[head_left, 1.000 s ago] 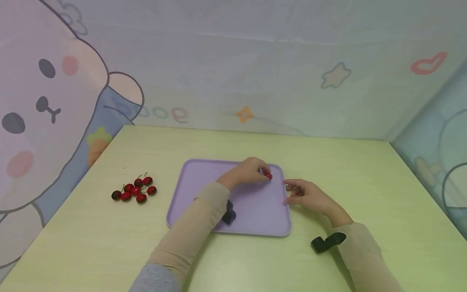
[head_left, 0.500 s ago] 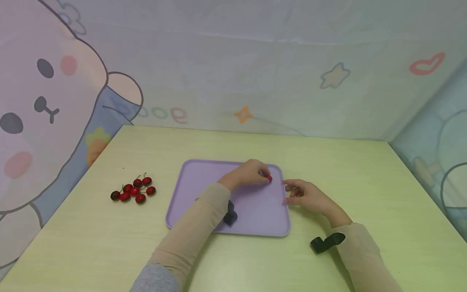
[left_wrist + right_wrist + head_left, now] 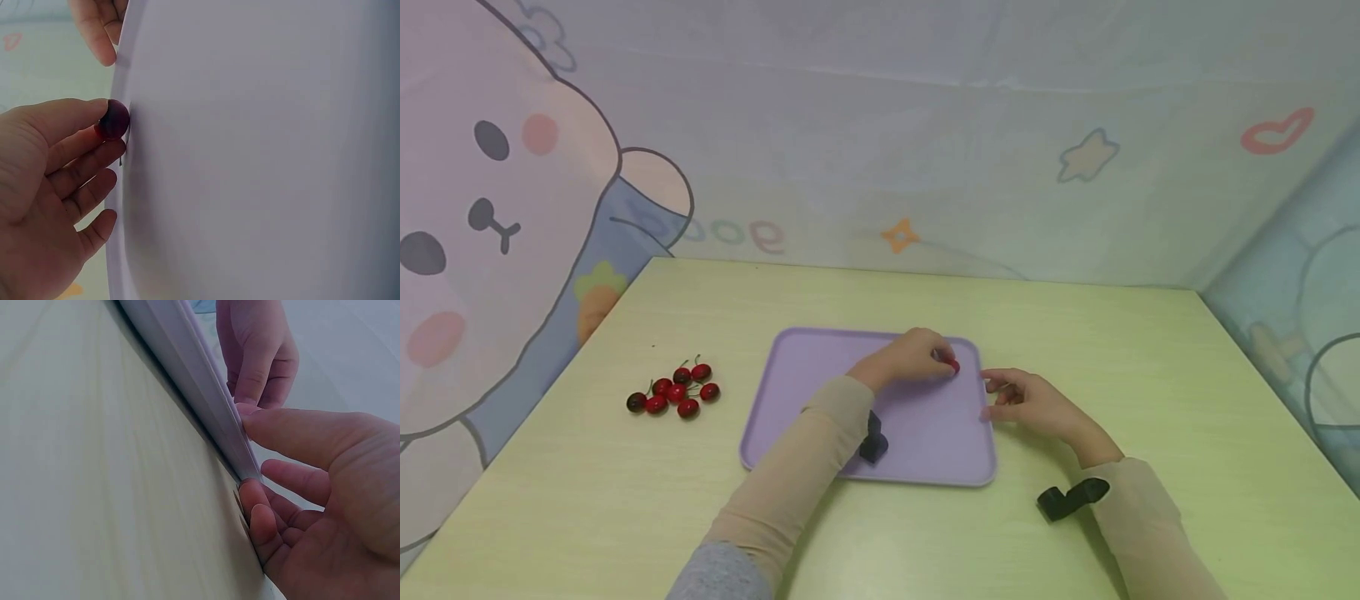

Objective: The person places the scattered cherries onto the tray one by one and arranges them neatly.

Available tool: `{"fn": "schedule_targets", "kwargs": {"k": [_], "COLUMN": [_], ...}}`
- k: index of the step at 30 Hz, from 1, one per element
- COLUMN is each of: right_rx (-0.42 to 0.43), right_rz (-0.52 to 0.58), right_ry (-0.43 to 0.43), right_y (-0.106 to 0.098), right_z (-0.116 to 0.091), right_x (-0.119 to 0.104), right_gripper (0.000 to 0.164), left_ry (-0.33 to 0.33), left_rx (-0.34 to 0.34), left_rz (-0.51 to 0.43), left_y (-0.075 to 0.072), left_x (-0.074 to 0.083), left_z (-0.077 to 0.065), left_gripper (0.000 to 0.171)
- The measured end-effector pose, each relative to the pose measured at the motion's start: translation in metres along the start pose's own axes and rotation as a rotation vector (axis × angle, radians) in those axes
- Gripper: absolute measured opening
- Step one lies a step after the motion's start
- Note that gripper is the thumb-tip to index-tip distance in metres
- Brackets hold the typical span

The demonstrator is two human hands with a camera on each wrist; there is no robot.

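My left hand (image 3: 910, 357) pinches a red cherry (image 3: 954, 367) between thumb and fingers, low over the far right corner of a purple tray (image 3: 932, 433). In the left wrist view the dark red cherry (image 3: 115, 120) is at the thumb tip, with a bit of stem below it. Whether it touches the tray, I cannot tell. At the tray's right side, my right hand (image 3: 1037, 406) touches the rim with spread thumb and index finger. The right wrist view has the thumb (image 3: 300, 434) against the tray's edge (image 3: 206, 394) and other fingers bent beside it.
Several cherries (image 3: 677, 392), some with stems, lie in a loose cluster on the pale yellow table (image 3: 587, 500) left of the tray. Black wrist mounts (image 3: 1072, 498) stick out from the sleeves. A printed cloth (image 3: 880, 142) hangs behind the table.
My left hand has come down slightly with the cherry, toward the near side of the tray. The right hand has stayed at the tray's edge.
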State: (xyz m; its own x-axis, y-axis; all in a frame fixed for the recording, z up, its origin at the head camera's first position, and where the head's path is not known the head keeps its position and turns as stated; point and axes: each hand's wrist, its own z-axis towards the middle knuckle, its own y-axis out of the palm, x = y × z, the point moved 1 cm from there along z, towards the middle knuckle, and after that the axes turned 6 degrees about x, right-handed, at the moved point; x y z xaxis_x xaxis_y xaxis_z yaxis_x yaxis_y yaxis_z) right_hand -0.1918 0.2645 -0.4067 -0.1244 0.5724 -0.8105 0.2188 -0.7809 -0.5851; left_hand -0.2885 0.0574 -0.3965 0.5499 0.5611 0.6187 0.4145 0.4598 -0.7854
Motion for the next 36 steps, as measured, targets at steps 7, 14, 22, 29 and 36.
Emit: {"fn": "schedule_targets", "kwargs": {"k": [7, 14, 22, 29, 36], "right_rx": [0.004, 0.001, 0.017, 0.006, -0.001], "right_rz": [-0.001, -0.014, -0.053, -0.046, -0.029], "right_ry": [-0.007, -0.026, -0.026, -0.005, -0.020], "right_y": [0.000, 0.003, 0.000, -0.001, 0.002], "right_z": [0.002, 0.005, 0.006, 0.006, 0.007], "right_x": [-0.001, 0.002, 0.003, 0.007, 0.008], "right_gripper": [0.063, 0.062, 0.061, 0.062, 0.062], "left_ry": [-0.023, -0.034, -0.029, -0.004, -0.028], "left_rx": [0.002, 0.001, 0.069, 0.137, 0.181], "left_rz": [-0.012, -0.001, 0.022, 0.014, -0.011], "left_y": [-0.002, -0.012, -0.053, -0.081, -0.108], "left_x": [0.000, -0.002, 0.000, -0.005, -0.012], "left_z": [-0.001, -0.008, -0.029, -0.057, -0.102], "left_gripper": [0.022, 0.030, 0.038, 0.036, 0.034]}}
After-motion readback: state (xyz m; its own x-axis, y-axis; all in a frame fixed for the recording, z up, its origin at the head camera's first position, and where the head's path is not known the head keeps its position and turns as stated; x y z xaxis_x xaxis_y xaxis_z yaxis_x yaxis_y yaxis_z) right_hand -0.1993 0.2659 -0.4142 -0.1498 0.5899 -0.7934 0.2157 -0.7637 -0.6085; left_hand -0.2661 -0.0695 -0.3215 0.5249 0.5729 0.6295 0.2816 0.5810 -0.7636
